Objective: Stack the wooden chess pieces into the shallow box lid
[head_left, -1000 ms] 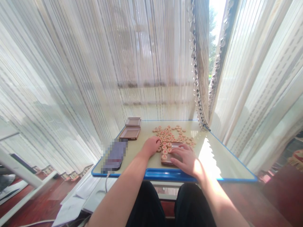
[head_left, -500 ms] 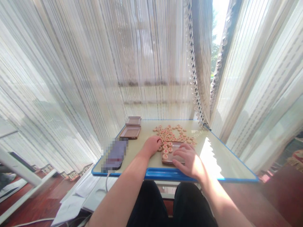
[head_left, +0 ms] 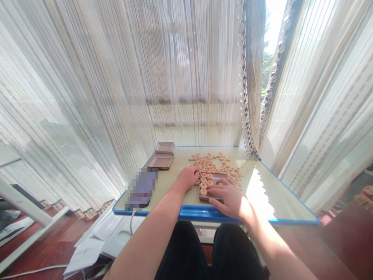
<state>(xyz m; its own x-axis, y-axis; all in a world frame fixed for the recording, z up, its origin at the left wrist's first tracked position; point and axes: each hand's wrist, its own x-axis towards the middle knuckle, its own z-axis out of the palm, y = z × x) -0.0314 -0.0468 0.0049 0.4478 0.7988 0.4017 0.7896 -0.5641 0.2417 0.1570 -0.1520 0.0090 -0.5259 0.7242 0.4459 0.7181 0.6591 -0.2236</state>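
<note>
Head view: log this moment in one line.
left hand: curled at loose wooden pieces | right hand: flat on brown tray | tray pieces: few, left side

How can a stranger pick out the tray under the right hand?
On the blue-rimmed table, look near the front edge, beside the heap of round wooden pieces. The brown tray there lies under the right hand and, unlike the two trays far left, holds pieces.

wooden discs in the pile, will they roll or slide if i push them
Probably slide, not roll: the wooden discs lie flat on the glossy table. Likely stiff and light, being small and wood-coloured. Set on edge, one might roll.
</note>
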